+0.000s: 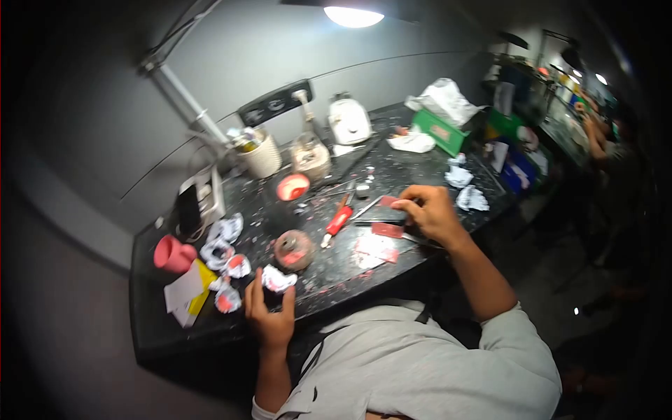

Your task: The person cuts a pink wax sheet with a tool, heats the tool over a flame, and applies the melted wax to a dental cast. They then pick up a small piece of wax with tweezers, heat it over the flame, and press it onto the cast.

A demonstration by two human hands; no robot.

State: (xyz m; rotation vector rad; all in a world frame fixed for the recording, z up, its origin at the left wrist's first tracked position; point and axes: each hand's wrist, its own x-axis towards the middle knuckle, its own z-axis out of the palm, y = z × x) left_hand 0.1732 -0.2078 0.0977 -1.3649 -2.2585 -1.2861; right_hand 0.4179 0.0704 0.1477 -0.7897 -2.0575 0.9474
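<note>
My left hand (271,316) is spread, thumb and fingers well apart at either side of a crumpled white paper piece with red patches (278,278) at the bench's near edge; I cannot tell how firmly they touch it. My right hand (437,215) is bent, its thumb and index fingertips close together beside a small flat red piece (388,201). I cannot tell whether I pinch it.

Below that hand lie a dark flat bar (374,222) and a red rectangular piece (387,230), with thin pale red sheets (378,252) nearer me. To their left is a red-handled tool (339,220); farther left, a round brownish vessel with a narrow top (294,252) stands just beyond the crumpled piece.

At the back, the green rectangular box (439,133) carries a pale label whose lettering is too blurred to read. The red handle has a small white mark, also illegible. A pink cup (171,255) is at the left, near a white and yellow paper stack (187,296) showing no readable writing.
</note>
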